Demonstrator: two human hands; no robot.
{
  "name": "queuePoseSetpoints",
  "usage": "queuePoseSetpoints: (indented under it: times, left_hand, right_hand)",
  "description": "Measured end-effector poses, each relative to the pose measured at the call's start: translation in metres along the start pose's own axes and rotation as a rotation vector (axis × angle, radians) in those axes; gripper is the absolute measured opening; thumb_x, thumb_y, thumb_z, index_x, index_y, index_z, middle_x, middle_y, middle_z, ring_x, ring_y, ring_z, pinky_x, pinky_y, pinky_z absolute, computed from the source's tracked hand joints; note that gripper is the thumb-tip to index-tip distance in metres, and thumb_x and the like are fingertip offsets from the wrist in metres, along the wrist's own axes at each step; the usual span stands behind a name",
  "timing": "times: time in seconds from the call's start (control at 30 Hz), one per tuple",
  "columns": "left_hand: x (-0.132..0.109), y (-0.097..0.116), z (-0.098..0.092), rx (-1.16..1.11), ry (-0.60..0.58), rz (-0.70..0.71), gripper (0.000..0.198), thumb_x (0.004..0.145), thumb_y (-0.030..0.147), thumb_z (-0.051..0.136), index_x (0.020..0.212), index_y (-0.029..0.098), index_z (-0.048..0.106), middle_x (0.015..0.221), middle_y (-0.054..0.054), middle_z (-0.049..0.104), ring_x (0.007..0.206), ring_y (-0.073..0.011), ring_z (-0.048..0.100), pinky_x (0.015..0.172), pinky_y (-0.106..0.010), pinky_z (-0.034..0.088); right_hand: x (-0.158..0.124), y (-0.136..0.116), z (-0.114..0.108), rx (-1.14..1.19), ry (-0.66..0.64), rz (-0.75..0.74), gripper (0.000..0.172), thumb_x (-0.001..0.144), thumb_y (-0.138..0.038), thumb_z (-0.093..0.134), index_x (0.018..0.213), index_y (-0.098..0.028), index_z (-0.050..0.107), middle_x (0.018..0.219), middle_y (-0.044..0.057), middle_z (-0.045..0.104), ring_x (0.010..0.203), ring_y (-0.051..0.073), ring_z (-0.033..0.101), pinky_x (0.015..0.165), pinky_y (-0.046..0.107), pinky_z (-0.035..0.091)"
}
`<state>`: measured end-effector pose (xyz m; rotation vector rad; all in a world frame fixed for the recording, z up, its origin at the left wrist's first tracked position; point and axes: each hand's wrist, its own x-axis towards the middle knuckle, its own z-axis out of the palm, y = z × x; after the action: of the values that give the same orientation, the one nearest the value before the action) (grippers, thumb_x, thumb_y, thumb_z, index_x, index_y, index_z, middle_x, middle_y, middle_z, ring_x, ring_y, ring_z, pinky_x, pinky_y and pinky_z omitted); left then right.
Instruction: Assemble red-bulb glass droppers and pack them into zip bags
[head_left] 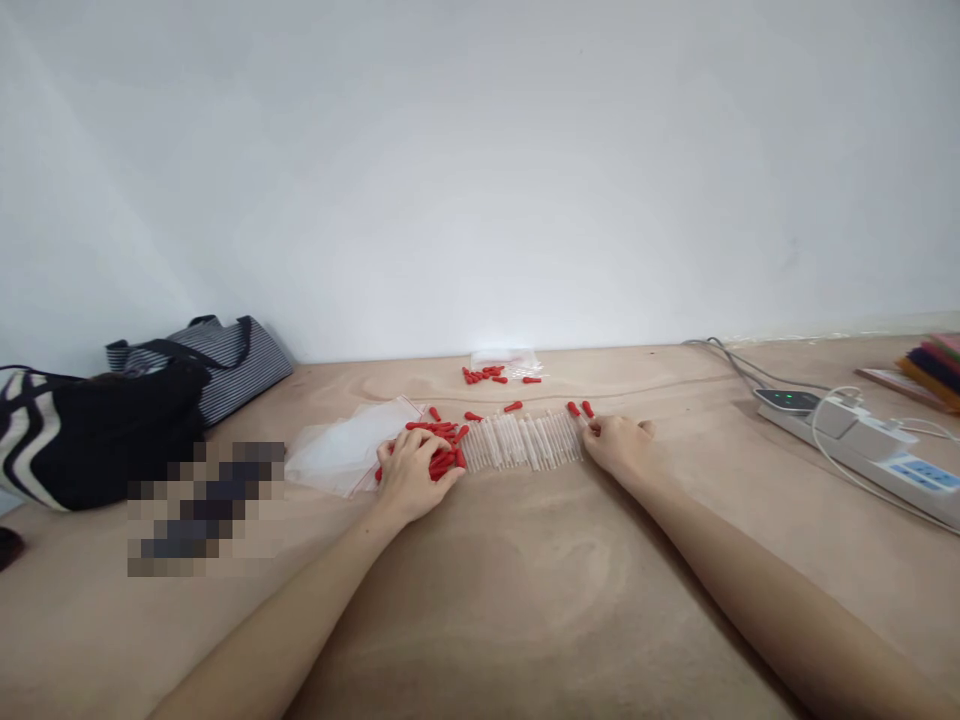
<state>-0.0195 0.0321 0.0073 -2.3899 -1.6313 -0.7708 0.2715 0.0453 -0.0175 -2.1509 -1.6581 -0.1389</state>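
Striped cloth comes first on my feed: two bags at the far left of the pale wooden desk. One is a black bag with broad white stripes; the other is a grey pin-striped tote behind it. Next lies a flat stack of clear plastic zip pouches; I cannot count how many.

The left hand rests palm down on a heap of small red rubber caps, far too many to count. Its fingers are bent over the heap, but I cannot tell whether they grasp any.

Touching the heap is one row of clear plastic tubes, laid side by side, dozens of them. Behind it I see a second scatter of red caps, roughly ten, beside one small clear bag.

Two single red caps lie just behind the row's right end. There the right hand touches the last tubes, fingers curled in; whether they pinch one is unclear.

Further right sit one white power strip with its cables and one stack of coloured books.
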Motion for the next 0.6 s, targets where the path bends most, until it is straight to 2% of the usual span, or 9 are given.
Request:
queuePoseSetpoints:
  times: [0.07,0.2,0.43,0.6]
  left_hand:
    - [0.0,0.0,-0.001,0.0,-0.028,0.008,0.021,0.064,0.037,0.065,0.077,0.022,0.06,0.089,-0.004,0.059,0.091,-0.0253,0.049,0.079,-0.042,0.026]
    - [0.0,-0.002,-0.003,0.032,-0.003,0.02,0.018,0.066,0.036,0.063,0.077,0.022,0.06,0.088,-0.004,0.059,0.09,-0.0252,0.049,0.078,-0.042,0.026]
    - [-0.001,-0.004,0.002,0.073,0.019,0.08,0.009,0.071,0.026,0.058,0.077,0.021,0.062,0.089,-0.005,0.058,0.09,-0.0252,0.049,0.078,-0.043,0.027]
    - [0.002,-0.003,0.007,0.073,0.025,0.114,0.009,0.07,0.02,0.055,0.075,0.022,0.063,0.09,-0.005,0.059,0.09,-0.0243,0.05,0.078,-0.043,0.026]
  right_hand:
    - [0.001,0.0,0.002,-0.013,-0.02,-0.003,0.027,0.077,-0.025,0.043,0.069,-0.018,0.067,0.067,0.01,0.065,0.071,0.023,0.057,0.071,0.036,0.023]
    - [0.001,0.001,0.002,-0.024,-0.043,-0.007,0.026,0.077,-0.027,0.043,0.074,-0.019,0.067,0.069,0.009,0.064,0.074,0.024,0.057,0.072,0.038,0.024]
    - [-0.002,-0.006,0.002,0.054,0.039,-0.067,0.023,0.077,-0.028,0.043,0.079,-0.019,0.065,0.085,0.009,0.064,0.083,0.024,0.055,0.075,0.04,0.024]
    - [-0.004,-0.013,-0.001,0.069,-0.066,-0.028,0.024,0.075,-0.034,0.046,0.074,-0.02,0.065,0.086,0.008,0.064,0.084,0.024,0.055,0.078,0.041,0.026]
